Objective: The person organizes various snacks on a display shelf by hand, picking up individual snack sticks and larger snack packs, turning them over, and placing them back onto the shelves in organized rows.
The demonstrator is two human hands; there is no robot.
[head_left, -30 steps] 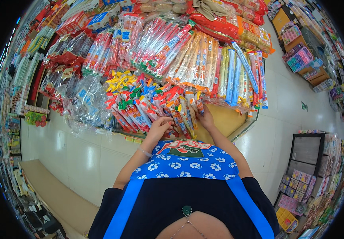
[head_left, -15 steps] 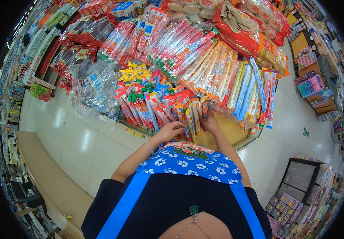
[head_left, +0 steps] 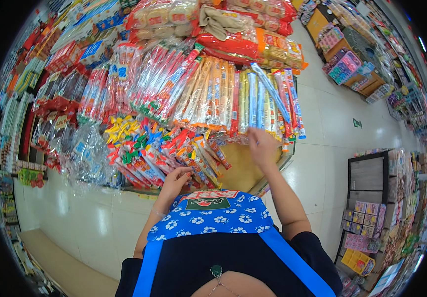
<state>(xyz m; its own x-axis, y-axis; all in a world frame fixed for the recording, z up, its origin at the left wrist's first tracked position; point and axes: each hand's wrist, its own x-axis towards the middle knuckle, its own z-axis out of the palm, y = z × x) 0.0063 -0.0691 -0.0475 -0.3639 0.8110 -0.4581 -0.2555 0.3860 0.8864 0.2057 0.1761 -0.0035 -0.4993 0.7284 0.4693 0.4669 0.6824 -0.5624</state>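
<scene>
Right hand [head_left: 264,150]: fingers drawn narrow at the lower ends of the long blue plastic-wrapped sticks [head_left: 253,106]; I cannot tell whether I pinch one.
Left hand [head_left: 175,181]: loosely curled near the table's front edge, just beside the short orange-and-white wrapped sticks [head_left: 205,166]; whether it touches them, I cannot tell.
Step in hand: I judge I am sorting these sticks along the table's near side.
Next move: probably calls for a light fingertip pinch on one stick, its neighbours left undragged.
Between my hands: the bare yellow-tan display table [head_left: 243,166], showing toward its front right corner.
Right edge: slim red-and-blue wrapped sticks [head_left: 292,106], with one blue stick slanting over its neighbours.
Behind the bare patch: long orange plastic-wrapped sticks [head_left: 211,94] in a row.
Front left: yellow-tipped wrapped packets [head_left: 124,127], then crumpled clear plastic bags [head_left: 88,156].
Far edge: a grey-beige cloth [head_left: 218,22] on big red plastic packs [head_left: 226,45].
</scene>
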